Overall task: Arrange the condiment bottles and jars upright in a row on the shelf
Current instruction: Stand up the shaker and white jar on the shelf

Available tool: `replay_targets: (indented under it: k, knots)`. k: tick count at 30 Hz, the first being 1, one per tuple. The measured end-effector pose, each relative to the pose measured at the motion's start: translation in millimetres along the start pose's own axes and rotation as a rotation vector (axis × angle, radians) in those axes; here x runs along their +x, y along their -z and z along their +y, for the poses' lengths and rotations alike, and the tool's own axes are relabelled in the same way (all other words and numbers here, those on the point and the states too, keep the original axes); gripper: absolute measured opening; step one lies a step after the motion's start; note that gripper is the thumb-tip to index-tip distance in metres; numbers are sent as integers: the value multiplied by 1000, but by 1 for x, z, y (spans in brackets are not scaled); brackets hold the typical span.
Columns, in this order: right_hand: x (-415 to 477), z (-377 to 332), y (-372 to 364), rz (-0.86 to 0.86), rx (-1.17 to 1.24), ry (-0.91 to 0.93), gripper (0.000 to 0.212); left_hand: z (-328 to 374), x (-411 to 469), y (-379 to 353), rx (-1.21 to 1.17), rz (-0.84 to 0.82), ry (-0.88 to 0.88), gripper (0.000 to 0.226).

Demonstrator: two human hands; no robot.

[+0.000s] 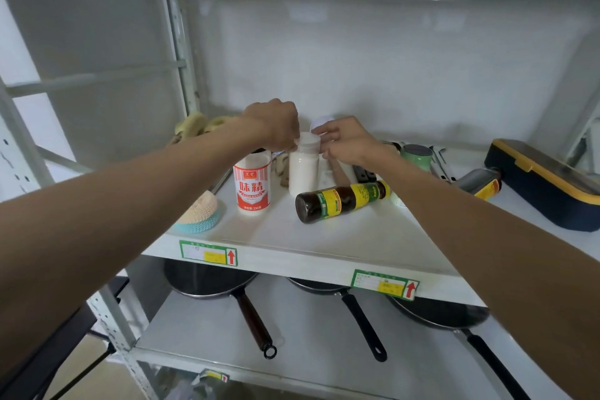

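A plain white jar (304,169) stands upright in the middle of the white shelf (341,237). My left hand (276,125) pinches its white cap from the left. My right hand (345,141) touches the same cap from the right. Just left of it a red-and-white labelled jar (252,185) stands upright. In front, a dark sauce bottle (341,200) with a green and yellow label lies on its side. A second dark bottle (480,182) lies on its side at the right. Behind my right hand a white round lid (319,122) shows partly.
A mesh scrubber in a teal bowl (201,214) sits at the shelf's left front. Yellowish sponges (194,125) lie at the back left. A green cup (417,156) and a navy and yellow lunch box (545,185) stand at the right. Three frying pans (207,279) rest on the lower shelf.
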State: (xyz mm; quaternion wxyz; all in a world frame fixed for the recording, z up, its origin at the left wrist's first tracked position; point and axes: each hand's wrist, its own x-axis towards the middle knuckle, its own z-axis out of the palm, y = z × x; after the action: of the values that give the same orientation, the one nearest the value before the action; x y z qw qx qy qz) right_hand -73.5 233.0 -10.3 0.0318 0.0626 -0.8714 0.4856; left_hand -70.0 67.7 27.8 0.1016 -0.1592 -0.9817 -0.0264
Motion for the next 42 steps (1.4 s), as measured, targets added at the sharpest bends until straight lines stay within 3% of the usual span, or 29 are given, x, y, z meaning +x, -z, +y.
replay_targets:
  k: [4, 11, 16, 21, 25, 29, 32, 42]
  knots:
    - [1, 5, -6, 36, 65, -13, 51, -3, 4, 0, -48, -121, -2, 31]
    - [-8, 7, -14, 69, 69, 4, 49, -1, 0, 5, 91, -216, 18, 38]
    - [-15, 14, -21, 88, 10, 46, 53, -2, -1, 4, 65, -205, 41, 42]
    - [-12, 12, -22, 163, 28, 55, 39, -11, 5, 1, -113, -107, 35, 39]
    - [-9, 7, -23, -7, 38, -9, 53, -9, 9, 2, -242, -28, 11, 32]
    - [-2, 14, -25, -157, -28, -33, 54, -2, 12, -2, -227, -15, 16, 47]
    - [2, 19, -24, -210, 49, -59, 56, 1, 12, -5, -200, 23, 4, 44]
    - [-10, 23, -29, -115, -27, -20, 54, -9, 6, -6, -279, -37, -87, 36]
